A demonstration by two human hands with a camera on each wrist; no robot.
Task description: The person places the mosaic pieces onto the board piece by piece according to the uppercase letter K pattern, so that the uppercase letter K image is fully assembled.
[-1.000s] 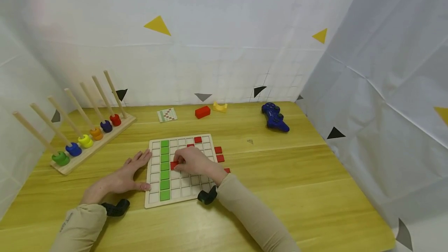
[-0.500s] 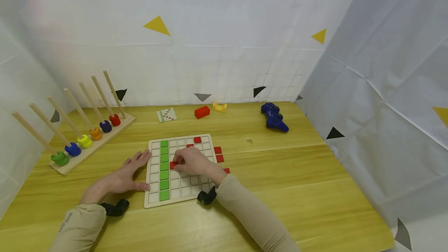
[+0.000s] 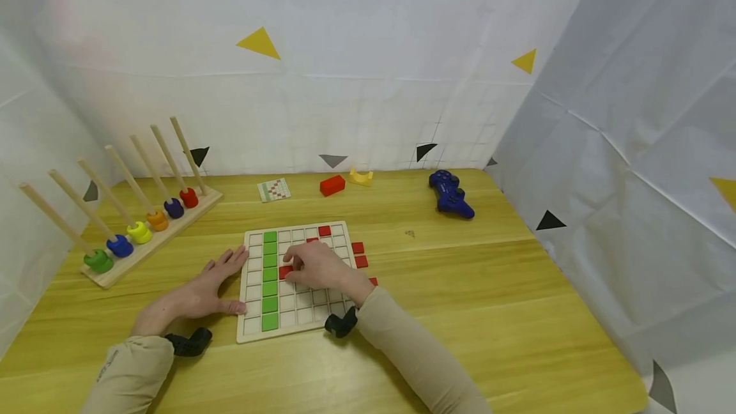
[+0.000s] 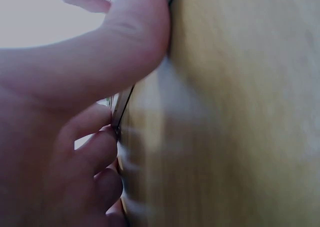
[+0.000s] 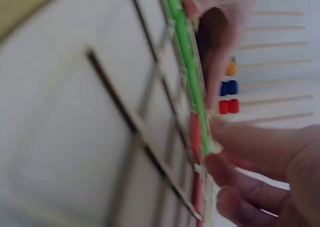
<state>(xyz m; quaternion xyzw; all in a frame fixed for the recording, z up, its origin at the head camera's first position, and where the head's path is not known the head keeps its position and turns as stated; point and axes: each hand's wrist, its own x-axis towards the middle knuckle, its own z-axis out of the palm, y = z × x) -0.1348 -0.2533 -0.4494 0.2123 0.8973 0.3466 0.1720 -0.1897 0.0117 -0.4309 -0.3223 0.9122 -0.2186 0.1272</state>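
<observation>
Flat wooden grid board [image 3: 299,321] on grained wood surface [image 3: 460,299]. Right hand [image 3: 315,267] fingers pinch a square red tile [image 3: 284,271]; left hand [image 3: 202,289] fingers spread, steadying the board's edge.

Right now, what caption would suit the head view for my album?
Right hand sets a red tile on the grid board; left hand steadies its edge.

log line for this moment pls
left hand: flat, steadies board edge | right hand: fingers on red tile beside green column | spare red tiles right of board
</observation>
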